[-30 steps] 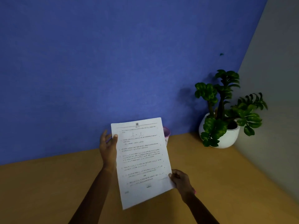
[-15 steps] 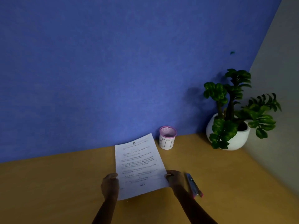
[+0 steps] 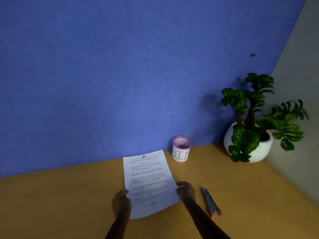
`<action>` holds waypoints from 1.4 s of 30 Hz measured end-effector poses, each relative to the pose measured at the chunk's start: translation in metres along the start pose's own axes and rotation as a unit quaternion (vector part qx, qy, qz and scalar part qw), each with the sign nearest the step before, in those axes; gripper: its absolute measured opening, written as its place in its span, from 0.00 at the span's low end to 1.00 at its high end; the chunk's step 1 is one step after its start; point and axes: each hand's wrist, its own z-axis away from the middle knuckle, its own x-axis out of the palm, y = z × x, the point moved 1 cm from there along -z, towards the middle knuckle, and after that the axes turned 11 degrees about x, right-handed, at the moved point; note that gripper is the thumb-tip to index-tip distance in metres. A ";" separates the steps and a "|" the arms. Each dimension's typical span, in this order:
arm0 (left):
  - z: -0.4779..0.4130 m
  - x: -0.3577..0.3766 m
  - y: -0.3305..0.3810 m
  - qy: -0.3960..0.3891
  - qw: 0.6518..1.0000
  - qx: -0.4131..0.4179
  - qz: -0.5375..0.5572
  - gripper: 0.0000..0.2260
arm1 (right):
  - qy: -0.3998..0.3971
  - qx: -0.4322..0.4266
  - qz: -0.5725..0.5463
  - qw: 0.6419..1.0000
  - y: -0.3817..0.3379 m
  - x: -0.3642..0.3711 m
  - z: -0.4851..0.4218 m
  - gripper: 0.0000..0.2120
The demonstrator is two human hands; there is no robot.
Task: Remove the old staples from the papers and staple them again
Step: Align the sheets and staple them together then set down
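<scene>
Low over the wooden worktop the papers are gripped by the left hand at their 8 o'clock edge and the right hand at 4 o'clock; if released unevenly, sheets could be skewed for restapling.

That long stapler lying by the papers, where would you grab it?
Probably around the middle of the stapler, from above, with the right hand, nearest though now holding the papers. It lies flat on the desk, long and narrow, so a grip closes easily across its slim sides.
</scene>
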 end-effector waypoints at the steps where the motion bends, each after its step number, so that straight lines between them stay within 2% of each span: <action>1: 0.000 0.000 0.000 0.001 1.000 0.002 -0.003 0.15 | 0.002 -0.005 0.007 1.000 0.000 0.000 -0.001 0.14; 7: 0.003 0.003 0.002 -0.003 0.999 0.011 -0.034 0.14 | 0.020 -0.076 0.087 0.993 0.001 -0.006 0.002 0.13; 13: 0.010 0.010 0.002 -0.025 0.993 0.050 -0.101 0.17 | 0.136 -0.137 0.147 0.970 0.023 -0.034 0.005 0.14; 15: 0.013 0.011 0.002 -0.037 0.989 0.055 -0.135 0.17 | 0.188 -0.129 0.209 0.951 0.032 -0.043 0.004 0.15; 17: 0.017 0.013 0.002 -0.051 0.980 0.061 -0.180 0.17 | 0.207 -0.087 0.258 0.940 0.040 -0.051 0.005 0.17; 21: 0.022 0.019 0.002 -0.062 0.965 0.082 -0.241 0.19 | 0.187 -0.007 0.263 0.946 0.056 -0.059 0.010 0.19; 24: 0.022 0.023 -0.001 -0.064 0.955 0.095 -0.274 0.21 | 0.162 0.017 0.270 0.949 0.067 -0.060 0.010 0.21; 28: 0.019 0.026 -0.005 -0.068 0.935 0.140 -0.317 0.24 | 0.145 -0.012 0.291 0.945 0.072 -0.063 0.008 0.20; 34: 0.017 0.029 -0.005 -0.100 0.919 0.205 -0.323 0.26 | 0.120 -0.065 0.261 0.956 0.045 -0.042 0.008 0.17; 36: 0.016 0.031 -0.004 -0.112 0.919 0.215 -0.311 0.26 | 0.114 -0.086 0.254 0.957 0.030 -0.030 0.007 0.18; 42: 0.006 0.034 -0.005 -0.137 0.892 0.224 -0.369 0.26 | 0.096 -0.112 0.249 0.957 -0.012 0.001 0.001 0.18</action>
